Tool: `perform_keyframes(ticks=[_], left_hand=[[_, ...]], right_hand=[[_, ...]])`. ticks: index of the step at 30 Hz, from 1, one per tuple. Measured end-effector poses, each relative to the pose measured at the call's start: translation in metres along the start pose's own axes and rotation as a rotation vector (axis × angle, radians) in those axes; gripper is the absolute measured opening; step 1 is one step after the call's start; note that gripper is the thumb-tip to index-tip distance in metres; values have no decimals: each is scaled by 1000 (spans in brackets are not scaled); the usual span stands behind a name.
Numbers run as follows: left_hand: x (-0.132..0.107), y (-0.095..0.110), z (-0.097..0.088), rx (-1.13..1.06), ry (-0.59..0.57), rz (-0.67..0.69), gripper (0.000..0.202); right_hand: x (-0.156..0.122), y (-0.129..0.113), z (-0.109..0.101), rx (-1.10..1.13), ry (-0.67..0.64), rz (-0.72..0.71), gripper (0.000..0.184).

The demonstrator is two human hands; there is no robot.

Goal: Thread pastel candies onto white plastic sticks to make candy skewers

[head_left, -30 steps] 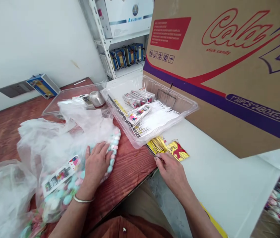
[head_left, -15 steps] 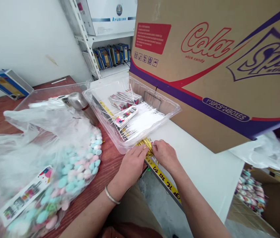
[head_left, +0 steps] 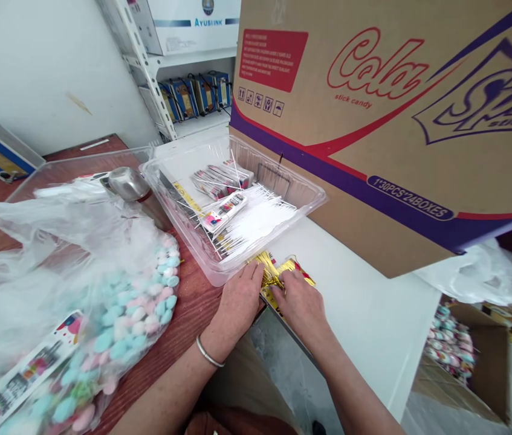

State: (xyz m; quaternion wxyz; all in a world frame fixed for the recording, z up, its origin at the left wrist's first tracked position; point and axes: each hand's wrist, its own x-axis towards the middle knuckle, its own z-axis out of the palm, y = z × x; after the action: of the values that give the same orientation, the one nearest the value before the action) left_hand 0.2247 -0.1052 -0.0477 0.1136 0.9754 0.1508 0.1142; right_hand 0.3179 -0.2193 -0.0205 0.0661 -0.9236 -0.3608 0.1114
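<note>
My left hand (head_left: 240,296) rests at the table's front edge, its fingers pressed together against a bundle of gold twist ties (head_left: 270,269). Its thumb is hidden. My right hand (head_left: 301,305) is beside it, with bent fingers closed on more gold ties (head_left: 295,264), which poke out past the knuckles. A bit of red shows among them. Just behind the hands stands a clear plastic tray (head_left: 219,277) holding many white sticks (head_left: 260,220), stacked printed packets (head_left: 223,178) and one loose packet (head_left: 223,211).
On the left, a clear bag of pastel candies (head_left: 119,326) lies on the red-brown table (head_left: 192,308) near a steel flask (head_left: 131,184). A large carton (head_left: 328,133) stands behind the white tabletop (head_left: 359,302). An open box of wrapped candies (head_left: 450,344) sits low at right.
My right hand has turned and lowered slightly, and gold ties now spread out beyond its fingers. My left hand stays by the bundle. The view has shifted a little.
</note>
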Motion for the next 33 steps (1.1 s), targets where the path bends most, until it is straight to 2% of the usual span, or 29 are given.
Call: perform_keyframes(ticks=[3, 6, 11, 17, 19, 26, 33], left_hand=[[5, -1, 3, -21, -2, 41, 55], [9, -2, 5, -47, -19, 29, 56], [11, 0, 4, -79, -57, -29, 51], [10, -1, 7, -144, -42, -49, 67], [10, -1, 8, -144, -35, -55, 67], [10, -3, 9, -85, -32, 2, 70], [11, -1, 13, -51, -23, -40, 58]], right_hand=[[7, -7, 8, -22, 62, 9, 16], [14, -11, 12, -30, 95, 0, 19], [19, -14, 12, -42, 92, -9, 14], [15, -9, 7, -60, 87, -17, 19], [15, -8, 7, -62, 86, -19, 17], [20, -15, 14, -53, 98, -27, 22], [8, 10, -2, -12, 49, -63, 16]])
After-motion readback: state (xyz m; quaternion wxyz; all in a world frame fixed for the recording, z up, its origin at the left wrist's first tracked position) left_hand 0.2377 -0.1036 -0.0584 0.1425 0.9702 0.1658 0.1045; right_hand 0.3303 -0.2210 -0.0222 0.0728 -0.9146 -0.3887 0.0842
